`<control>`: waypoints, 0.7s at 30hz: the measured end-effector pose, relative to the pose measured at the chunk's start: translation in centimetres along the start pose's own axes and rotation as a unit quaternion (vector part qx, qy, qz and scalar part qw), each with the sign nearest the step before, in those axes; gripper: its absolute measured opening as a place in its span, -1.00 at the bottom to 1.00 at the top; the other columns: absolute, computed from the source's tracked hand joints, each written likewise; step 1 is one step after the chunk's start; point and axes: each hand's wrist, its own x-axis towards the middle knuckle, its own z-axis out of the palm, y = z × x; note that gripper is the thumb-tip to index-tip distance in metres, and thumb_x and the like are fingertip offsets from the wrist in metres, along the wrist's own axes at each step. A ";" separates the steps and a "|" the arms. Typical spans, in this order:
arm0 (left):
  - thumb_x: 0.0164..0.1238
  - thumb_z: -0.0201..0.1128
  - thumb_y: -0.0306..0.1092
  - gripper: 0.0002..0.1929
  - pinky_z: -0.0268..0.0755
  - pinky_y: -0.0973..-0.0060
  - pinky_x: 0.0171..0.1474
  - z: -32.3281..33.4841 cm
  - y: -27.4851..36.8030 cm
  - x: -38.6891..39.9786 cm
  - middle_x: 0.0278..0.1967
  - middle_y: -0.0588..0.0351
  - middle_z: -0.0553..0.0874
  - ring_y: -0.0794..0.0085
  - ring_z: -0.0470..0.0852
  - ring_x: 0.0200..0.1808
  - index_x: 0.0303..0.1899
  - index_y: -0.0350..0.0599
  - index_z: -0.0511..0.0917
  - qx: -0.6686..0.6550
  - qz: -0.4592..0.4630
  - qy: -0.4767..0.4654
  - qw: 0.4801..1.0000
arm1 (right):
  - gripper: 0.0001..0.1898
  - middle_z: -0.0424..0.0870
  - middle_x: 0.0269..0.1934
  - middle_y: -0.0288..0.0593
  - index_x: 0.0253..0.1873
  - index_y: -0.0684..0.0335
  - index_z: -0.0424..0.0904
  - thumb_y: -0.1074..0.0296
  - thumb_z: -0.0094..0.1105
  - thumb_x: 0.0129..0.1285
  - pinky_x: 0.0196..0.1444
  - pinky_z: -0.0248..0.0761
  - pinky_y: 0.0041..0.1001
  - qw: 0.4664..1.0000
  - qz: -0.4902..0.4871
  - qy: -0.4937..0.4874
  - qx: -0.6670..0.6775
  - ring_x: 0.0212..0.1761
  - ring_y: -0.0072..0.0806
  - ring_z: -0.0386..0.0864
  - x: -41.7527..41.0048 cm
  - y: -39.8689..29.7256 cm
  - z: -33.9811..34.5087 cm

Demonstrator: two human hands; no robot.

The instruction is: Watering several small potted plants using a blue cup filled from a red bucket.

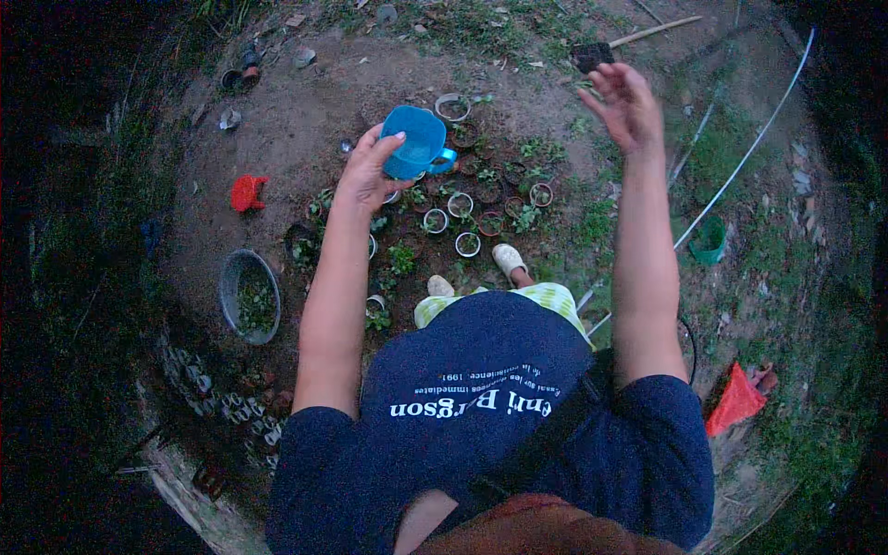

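My left hand [371, 166] grips a blue plastic cup [416, 142] by its side, with the cup's handle turned to the right. The cup is tilted so that I see into it; whether it holds water I cannot tell. On the right, my right hand [621, 107] is raised, its fingers apart and slightly curled, holding nothing. Below and between the hands, several small potted plants stand on the soil, among them a white-rimmed pot [467, 244], a brown pot [490, 223] and a leafy green plant [402, 258].
A large basin [277, 305] with leafy plants and a red plastic stool [248, 193] are at left. A wooden-handled hoe [655, 31] lies at the upper right, near a pale hose [756, 142] and a green bucket [708, 240]. A white clog [509, 259] is close to the pots.
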 end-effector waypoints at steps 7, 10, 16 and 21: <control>-0.01 0.35 -0.19 -0.32 0.38 0.10 -0.05 2.2 0.0 0.5 0.10 0.00 0.37 0.19 0.47 0.00 0.19 0.01 0.25 0.165 0.094 0.029 0.981 | -0.77 0.57 -0.44 -0.19 -0.29 0.22 0.45 0.20 -0.09 0.33 -0.30 0.49 -0.38 0.948 0.315 0.009 0.038 -0.41 -0.39 0.54 -0.8 13.1 2.7; -0.14 0.43 -0.15 -0.24 0.37 0.32 0.04 2.5 0.8 1.5 0.08 -0.12 0.37 0.15 0.45 0.05 0.18 -0.04 0.29 0.350 0.206 0.069 0.911 | -0.74 0.51 -0.49 -0.22 -0.32 0.20 0.40 0.16 -0.12 0.34 -0.52 0.45 -0.51 0.913 0.401 0.024 0.074 -0.53 -0.47 0.49 -0.6 17.9 5.3; -0.31 0.45 -0.04 -0.16 0.26 0.17 0.13 0.9 2.7 2.5 0.07 -0.24 0.33 -0.02 0.35 0.11 0.14 -0.10 0.33 0.509 0.367 0.206 0.751 | -0.69 0.36 -0.58 -0.30 -0.38 0.16 0.34 0.06 -0.12 0.34 -0.68 0.20 -0.62 0.914 0.397 -0.019 -0.076 -0.63 -0.57 0.34 1.7 20.3 10.9; -0.15 0.41 -0.13 -0.26 0.35 0.14 0.01 -2.5 4.4 1.1 0.05 -0.12 0.38 0.08 0.42 0.04 0.14 -0.11 0.30 0.250 0.307 0.206 0.895 | -0.64 0.32 -0.66 -0.38 -0.43 0.12 0.30 0.00 -0.19 0.36 -0.75 -0.05 -0.60 0.895 0.414 -0.076 -0.151 -0.73 -0.65 0.20 4.3 18.6 15.7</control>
